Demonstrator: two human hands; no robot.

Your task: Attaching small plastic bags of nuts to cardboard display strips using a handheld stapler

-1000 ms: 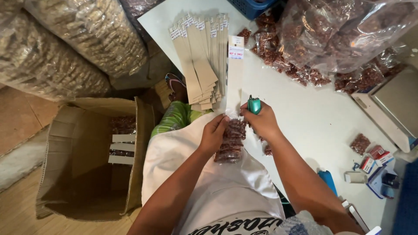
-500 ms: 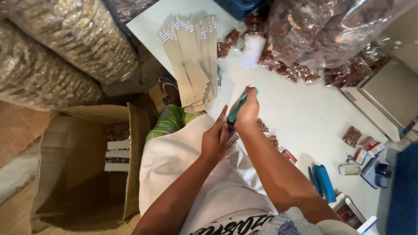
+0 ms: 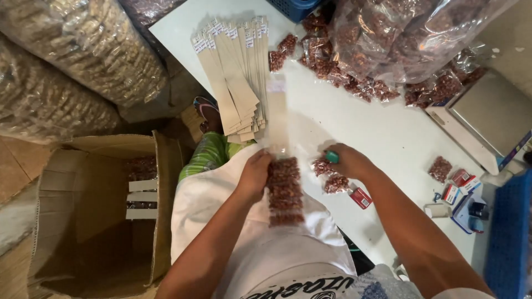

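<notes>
1. The left hand (image 3: 256, 174) is pinching a long strip of small nut packets (image 3: 284, 191) along its left edge. The fingers are pressed together on it.
2. The strip is hanging in front of the person's white shirt (image 3: 221, 221), at the near edge of the white table (image 3: 388, 138). Its long way is running from 12 o'clock to 6 o'clock. The brown nuts are filling the lower part, and a clear empty tail is reaching up toward 12 o'clock.
3. The right hand (image 3: 346, 162) is resting on the table, at 3 o'clock from the strip and apart from it. It is curling around a small green tool (image 3: 332, 157). I cannot tell how tight the grip is.
4. The left hand is the nearer one, since it is touching the strip.
5. A few loose nut packets (image 3: 330, 174) are lying under and beside the right hand.
6. A fan of long paper cards (image 3: 235, 72) is lying at 12 o'clock from the strip.
7. An open cardboard box (image 3: 94, 210) is sitting on the floor at 9 o'clock.
8. A scale (image 3: 487, 119) is standing at 2 o'clock, near big bags of nuts (image 3: 399, 39).
</notes>
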